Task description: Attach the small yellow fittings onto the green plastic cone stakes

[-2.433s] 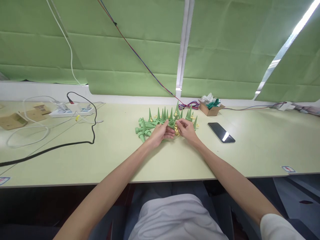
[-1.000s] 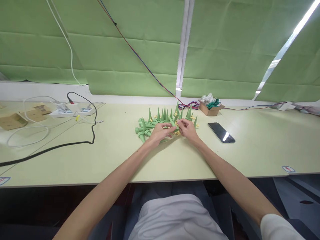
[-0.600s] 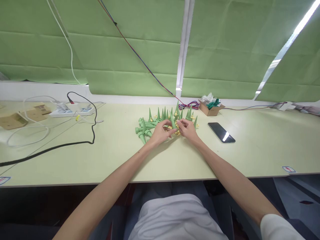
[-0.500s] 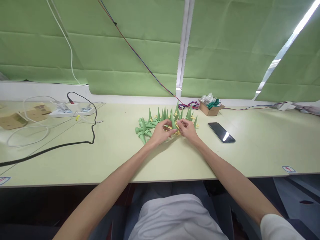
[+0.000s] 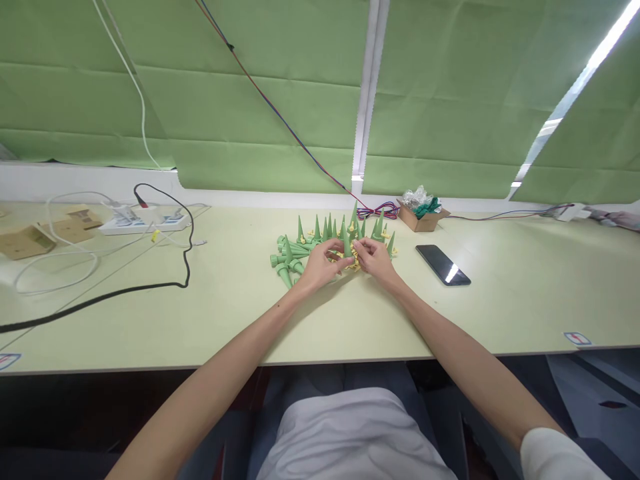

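My left hand (image 5: 323,265) is closed around the base of a green plastic spike (image 5: 346,245), which points upward. Close beside it, my right hand (image 5: 375,259) pinches at the spike's right side, on what looks like a small yellow piece (image 5: 355,252), mostly covered by the fingers. Behind both hands several similar green spikes (image 5: 317,229) stand upright, some with yellow parts at their bases. To the left, more green spikes (image 5: 283,273) lie in a loose pile. Small yellow pieces are partly hidden beneath my hands.
A black phone (image 5: 443,265) lies to the right. Behind it stands a small cardboard box (image 5: 423,220) with crumpled plastic and green material. At left are a white power strip (image 5: 145,223), a black cable (image 5: 188,253) and brown cardboard (image 5: 25,243). The table's front edge (image 5: 320,362) runs below my forearms.
The green spike in my left hand has tipped slightly more upright. Both hands stay in nearly the same place.
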